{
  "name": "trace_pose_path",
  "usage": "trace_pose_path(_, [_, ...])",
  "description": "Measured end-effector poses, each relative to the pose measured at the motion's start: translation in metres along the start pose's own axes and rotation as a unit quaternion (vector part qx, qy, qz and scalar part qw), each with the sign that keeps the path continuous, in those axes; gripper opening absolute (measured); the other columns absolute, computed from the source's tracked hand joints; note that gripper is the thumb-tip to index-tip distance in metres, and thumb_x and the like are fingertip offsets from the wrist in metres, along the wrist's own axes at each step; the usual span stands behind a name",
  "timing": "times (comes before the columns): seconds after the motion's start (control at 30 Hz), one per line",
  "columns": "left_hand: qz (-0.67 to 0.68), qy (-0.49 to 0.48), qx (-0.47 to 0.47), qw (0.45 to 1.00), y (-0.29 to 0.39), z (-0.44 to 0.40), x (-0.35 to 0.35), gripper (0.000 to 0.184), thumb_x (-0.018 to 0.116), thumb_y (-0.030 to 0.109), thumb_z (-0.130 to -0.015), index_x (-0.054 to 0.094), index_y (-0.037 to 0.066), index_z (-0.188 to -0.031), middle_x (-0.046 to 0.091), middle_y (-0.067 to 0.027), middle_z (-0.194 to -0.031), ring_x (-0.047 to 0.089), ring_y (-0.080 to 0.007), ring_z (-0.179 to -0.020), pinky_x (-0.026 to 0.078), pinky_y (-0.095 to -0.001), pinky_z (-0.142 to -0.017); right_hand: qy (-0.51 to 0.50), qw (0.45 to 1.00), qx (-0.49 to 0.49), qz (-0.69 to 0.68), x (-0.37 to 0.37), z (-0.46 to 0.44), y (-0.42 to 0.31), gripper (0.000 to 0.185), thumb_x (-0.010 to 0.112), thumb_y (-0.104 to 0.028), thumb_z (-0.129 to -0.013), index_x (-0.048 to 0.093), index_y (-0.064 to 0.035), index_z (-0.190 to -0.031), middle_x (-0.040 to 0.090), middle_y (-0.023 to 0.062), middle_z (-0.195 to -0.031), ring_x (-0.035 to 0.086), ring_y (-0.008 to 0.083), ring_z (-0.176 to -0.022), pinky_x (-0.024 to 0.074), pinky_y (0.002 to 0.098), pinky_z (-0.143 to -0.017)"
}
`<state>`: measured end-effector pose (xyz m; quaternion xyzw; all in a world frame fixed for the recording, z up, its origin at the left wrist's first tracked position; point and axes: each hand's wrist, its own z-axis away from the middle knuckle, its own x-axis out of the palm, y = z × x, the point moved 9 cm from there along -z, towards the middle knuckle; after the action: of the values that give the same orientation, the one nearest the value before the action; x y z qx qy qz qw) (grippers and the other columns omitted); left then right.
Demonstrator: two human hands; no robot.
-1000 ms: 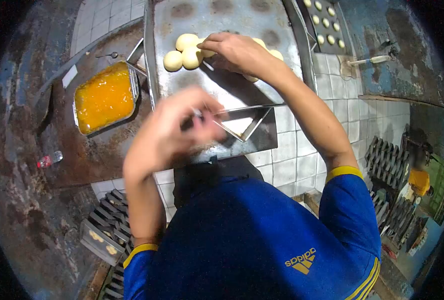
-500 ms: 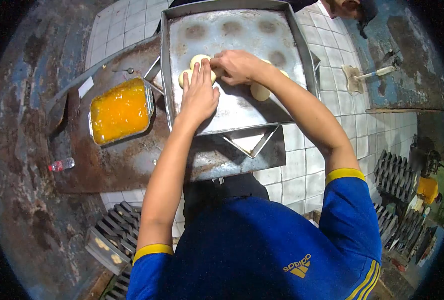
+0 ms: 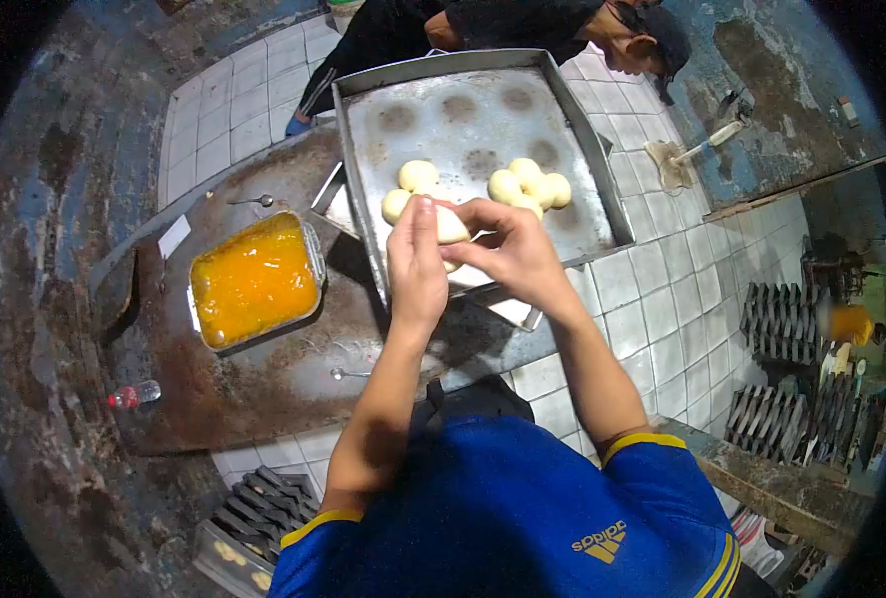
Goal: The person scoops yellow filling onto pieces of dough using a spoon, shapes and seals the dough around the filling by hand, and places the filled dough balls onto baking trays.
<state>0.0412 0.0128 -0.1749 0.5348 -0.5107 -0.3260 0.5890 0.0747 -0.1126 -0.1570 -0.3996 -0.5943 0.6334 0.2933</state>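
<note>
A pale dough ball [image 3: 451, 227] is pinched between my two hands over the near edge of a metal baking tray [image 3: 361, 189]. My left hand [image 3: 418, 267] grips it from the left with fingers together. From the right, my right hand [image 3: 523, 254] curls thumb and fingers round it. A bit of pale dough also shows just below, partly hidden by the hands. Behind my fingers, a dough ball [image 3: 418, 176] and another dough ball [image 3: 396, 205] sit in the tray. To their right lies a cluster of several dough balls [image 3: 530, 179], touching one another.
A pan of glossy orange filling [image 3: 255, 281] stands on the stained metal table [image 3: 263, 394] to my left. Near it lie a spoon [image 3: 251, 200], a white card [image 3: 175, 237] and a small bottle [image 3: 135, 395]. Another person [image 3: 532, 22] leans beyond the tray.
My hands have drawn back from the left dough cluster toward me, and now hold a dough ball between them. The right cluster, earlier partly behind my arm, is uncovered. The camera view has shifted.
</note>
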Motion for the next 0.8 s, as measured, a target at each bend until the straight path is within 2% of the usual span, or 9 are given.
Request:
trace_pose_path(0.17, [0.050,0.099,0.033,0.993,0.042,0.010,-0.085,0.057,0.044,0.051,-0.115,0.064,0.002,-0.095,0.062,-0.0008,-0.081,0.056,-0.0090,-0.072,0.046,-0.0295,-0.067,0.016,0.986,-0.149,-0.078,0.089,-0.002,-0.056,0.030,0.081,-0.005,-0.092,0.067,0.0023,-0.118,0.072,0.0045,-0.104,0.067,0.0101,-0.097,0.0530,0.0271,-0.090])
trace_pose_path(0.27, [-0.045,0.132,0.123,0.983,0.085,0.025,-0.135,0.064,0.045,0.059,-0.113,0.063,0.001,-0.091,0.063,-0.0041,-0.083,0.057,-0.0097,-0.077,0.047,-0.0270,-0.070,0.166,0.978,-0.115,-0.059,0.146,-0.011,-0.060,0.018,0.080,-0.009,-0.096,0.070,0.0017,-0.107,0.073,0.0031,-0.096,0.065,0.0062,-0.087,0.0517,0.0245,-0.077])
trace_pose_path(0.37, [0.285,0.008,0.034,0.958,0.066,0.026,-0.177,0.058,0.045,0.057,-0.113,0.062,0.002,-0.105,0.067,-0.0043,-0.097,0.062,-0.0111,-0.087,0.050,-0.0285,-0.076,0.188,0.974,-0.087,-0.095,0.187,-0.025,-0.071,0.018,0.080,-0.015,-0.096,0.076,0.0030,-0.097,0.075,0.0037,-0.082,0.065,0.0060,-0.075,0.0518,0.0242,-0.066])
trace_pose_path(0.43, [0.152,0.018,0.043,0.987,0.090,0.040,-0.212,0.048,0.052,0.050,-0.112,0.063,0.004,-0.111,0.070,-0.0055,-0.103,0.065,-0.0114,-0.094,0.052,-0.0287,-0.081,0.127,0.966,-0.074,-0.215,0.216,-0.037,-0.070,0.023,0.074,-0.019,-0.103,0.077,0.0031,-0.095,0.074,-0.0004,-0.080,0.061,0.0029,-0.072,0.0474,0.0226,-0.061])
trace_pose_path(0.53, [0.065,0.010,0.000,0.998,0.071,0.048,-0.258,0.041,0.055,0.044,-0.112,0.063,0.004,-0.111,0.069,-0.0054,-0.106,0.066,-0.0121,-0.093,0.055,-0.0281,-0.081,0.099,0.990,-0.051,-0.084,0.249,-0.042,-0.082,0.029,0.071,-0.022,-0.106,0.078,0.0032,-0.094,0.069,-0.0026,-0.075,0.055,0.0020,-0.069,0.0429,0.0236,-0.058])
trace_pose_path(0.63, [0.090,0.088,0.033,0.991,0.075,0.053,-0.297,0.037,0.054,0.041,-0.113,0.060,0.005,-0.118,0.069,-0.0055,-0.110,0.067,-0.0134,-0.088,0.056,-0.0265,-0.075,0.051,0.996,-0.042,-0.058,0.286,-0.048,-0.097,0.031,0.068,-0.023,-0.108,0.077,0.0040,-0.096,0.068,-0.0020,-0.074,0.056,0.0027,-0.070,0.0448,0.0246,-0.059])
trace_pose_path(0.7, [0.321,0.136,-0.010,0.937,0.060,0.058,-0.316,0.029,0.074,0.032,-0.103,0.061,0.007,-0.110,0.068,-0.0062,-0.106,0.064,-0.0091,-0.089,0.052,-0.0254,-0.071,-0.083,0.993,0.028,-0.082,0.316,-0.041,-0.104,0.030,0.066,-0.024,-0.108,0.077,0.0033,-0.102,0.070,0.0000,-0.080,0.057,0.0032,-0.078,0.0483,0.0269,-0.065])
trace_pose_path(0.77, [0.076,0.014,0.009,0.997,0.038,0.078,-0.324,0.042,0.082,0.031,-0.092,0.059,0.007,-0.119,0.068,-0.0078,-0.113,0.067,-0.0177,-0.098,0.055,-0.0324,-0.084,-0.145,0.988,-0.048,-0.031,0.339,-0.033,-0.120,0.030,0.066,-0.025,-0.107,0.076,0.0028,-0.106,0.073,0.0076,-0.087,0.065,0.0117,-0.080,0.0521,0.0327,-0.071])
trace_pose_path(0.8, [-0.042,-0.039,0.040,0.998,0.038,0.086,-0.324,0.052,0.087,0.030,-0.087,0.059,0.007,-0.124,0.068,-0.0086,-0.117,0.068,-0.0219,-0.102,0.056,-0.0359,-0.090,-0.134,0.970,-0.114,0.171,0.341,-0.034,-0.131,0.030,0.066,-0.025,-0.106,0.077,0.0022,-0.107,0.074,0.0167,-0.094,0.071,0.0280,-0.085,0.0543,0.0393,-0.078])
